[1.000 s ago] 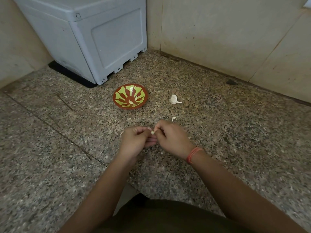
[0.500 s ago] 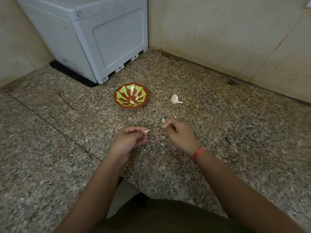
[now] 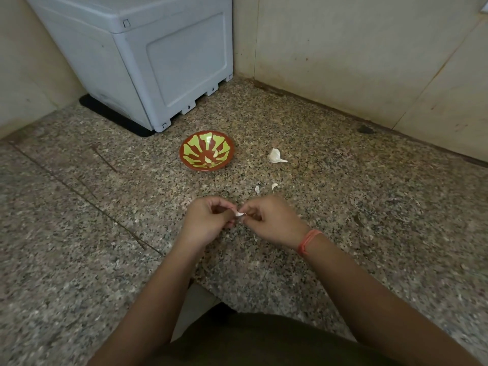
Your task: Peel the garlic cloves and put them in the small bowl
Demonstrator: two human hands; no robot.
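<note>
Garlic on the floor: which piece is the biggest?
The garlic chunk right of the bowl, clearly bulkier than the two small bits lying nearer the right hand.

Garlic clove (image 3: 239,214) mostly hidden; peel state unclear.

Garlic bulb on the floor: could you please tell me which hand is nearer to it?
Right. The right hand lies straight below the bulb in the view; the left hand lies farther off, down and leftward.
</note>
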